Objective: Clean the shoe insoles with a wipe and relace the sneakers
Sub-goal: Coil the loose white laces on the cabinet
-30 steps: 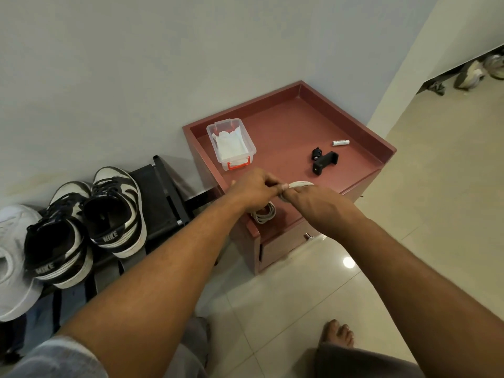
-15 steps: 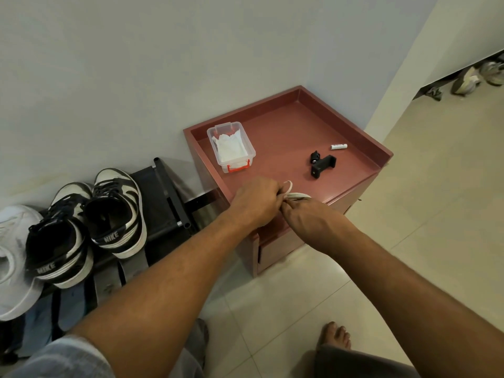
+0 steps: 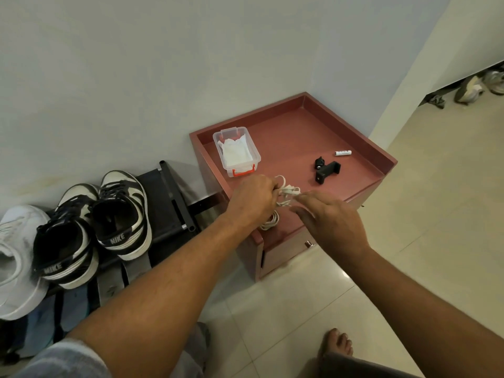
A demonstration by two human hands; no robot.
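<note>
My left hand (image 3: pixel 253 197) grips a bunch of white shoelaces (image 3: pixel 287 193) above the front edge of a red-brown cabinet top (image 3: pixel 289 137). More coiled white lace (image 3: pixel 270 222) hangs below that hand. My right hand (image 3: pixel 330 222) hovers just right of the laces with fingers spread and relaxed, its fingertips close to the lace ends. A clear plastic box of white wipes (image 3: pixel 236 151) stands on the cabinet's left side. Two black-and-white sneakers (image 3: pixel 124 211) (image 3: pixel 65 236) sit on a low black rack at the left.
A black phone clamp (image 3: pixel 327 170) and a small white tube (image 3: pixel 343 153) lie on the cabinet's right half. A white shoe (image 3: pixel 16 255) sits at the far left. Wall behind, tiled floor at right, a bare foot (image 3: pixel 338 345) below. More shoes (image 3: pixel 469 88) lie far right.
My right hand has let go of the laces and opened, drawing slightly back to the right. My left hand keeps the bunched laces, now gathered more tightly.
</note>
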